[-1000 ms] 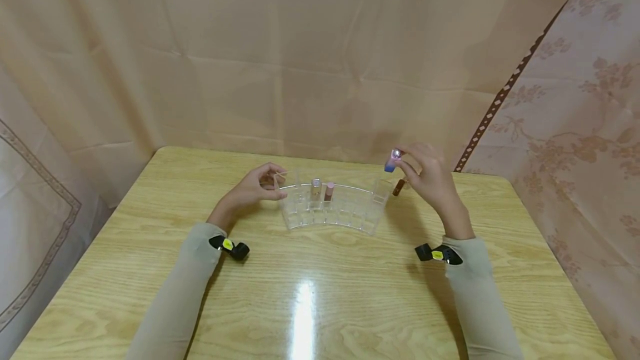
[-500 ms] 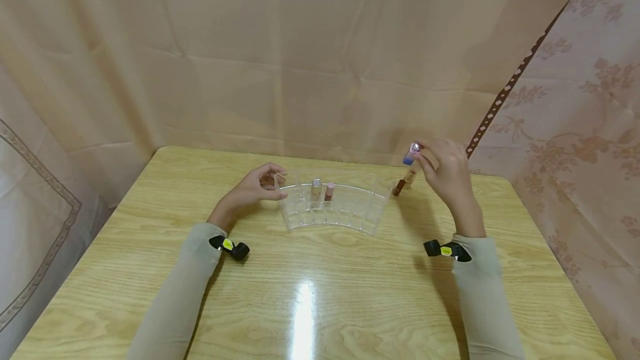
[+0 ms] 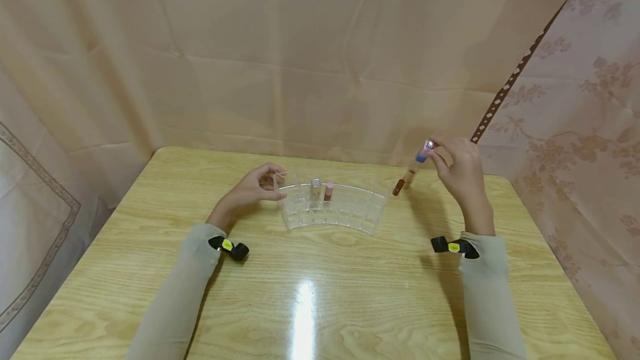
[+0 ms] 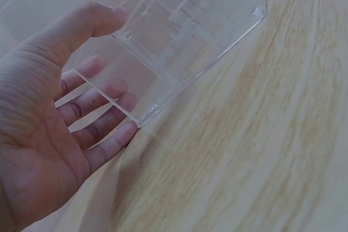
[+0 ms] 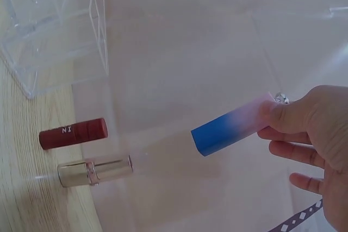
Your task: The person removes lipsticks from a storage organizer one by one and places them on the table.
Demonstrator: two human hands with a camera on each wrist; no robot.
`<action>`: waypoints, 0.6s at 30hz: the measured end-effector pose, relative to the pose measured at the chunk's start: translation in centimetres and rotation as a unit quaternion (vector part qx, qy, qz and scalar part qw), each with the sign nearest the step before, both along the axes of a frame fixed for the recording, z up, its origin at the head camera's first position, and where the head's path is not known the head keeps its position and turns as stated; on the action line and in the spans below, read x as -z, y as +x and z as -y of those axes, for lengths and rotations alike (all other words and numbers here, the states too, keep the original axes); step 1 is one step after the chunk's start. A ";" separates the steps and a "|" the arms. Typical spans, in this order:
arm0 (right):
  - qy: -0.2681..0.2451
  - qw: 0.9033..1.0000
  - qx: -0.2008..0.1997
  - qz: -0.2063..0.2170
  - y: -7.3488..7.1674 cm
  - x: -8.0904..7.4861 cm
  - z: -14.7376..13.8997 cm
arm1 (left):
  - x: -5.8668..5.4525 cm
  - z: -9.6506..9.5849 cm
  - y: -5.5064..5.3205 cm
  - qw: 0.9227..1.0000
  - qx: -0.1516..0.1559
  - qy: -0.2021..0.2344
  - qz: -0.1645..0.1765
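Hands well apart. Right hand [image 3: 462, 174] pinches pink-and-blue lipstick tube [image 5: 225, 129] by its pink end, tube being in air, tilted, blue end lower. Below it, dark red tube [image 5: 73, 133] and clear-and-gold tube [image 5: 103, 170] stand side by side on wooden table [image 3: 350, 276], near right end of clear curved organizer [image 3: 345, 213]. Left hand [image 3: 255, 186] grips organizer's left end, thumb and fingers on its wall. Inside organizer, silver-topped tube [image 3: 315, 189] and pink-capped tube [image 3: 328, 191] stand in neighbouring places. Behind table, beige curtain [image 3: 300, 71].

The wood-grained table [image 3: 370, 276] (light yellow) bears a clear organizer [image 3: 345, 214], a red tube [image 5: 73, 133] and a gold tube [image 5: 74, 174].
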State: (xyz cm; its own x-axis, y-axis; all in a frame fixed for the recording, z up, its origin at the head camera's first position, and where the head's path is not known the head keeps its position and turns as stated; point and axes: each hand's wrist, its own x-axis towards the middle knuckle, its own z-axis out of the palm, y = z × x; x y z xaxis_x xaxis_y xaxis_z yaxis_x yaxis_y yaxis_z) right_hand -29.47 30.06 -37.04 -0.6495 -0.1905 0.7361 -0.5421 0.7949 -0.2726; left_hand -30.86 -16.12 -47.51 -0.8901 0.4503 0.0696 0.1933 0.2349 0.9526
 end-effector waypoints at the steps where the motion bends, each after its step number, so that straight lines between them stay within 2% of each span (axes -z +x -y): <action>1: -0.002 1.000 0.001 0.002 0.0 0.0 -0.1 | 0.0 0.0 0.0 1.000 0.001 0.000 -0.001; 18: -0.012 0.999 0.029 0.036 -0.8 1.0 -1.6 | 0.1 0.1 0.0 1.000 0.003 -0.003 0.004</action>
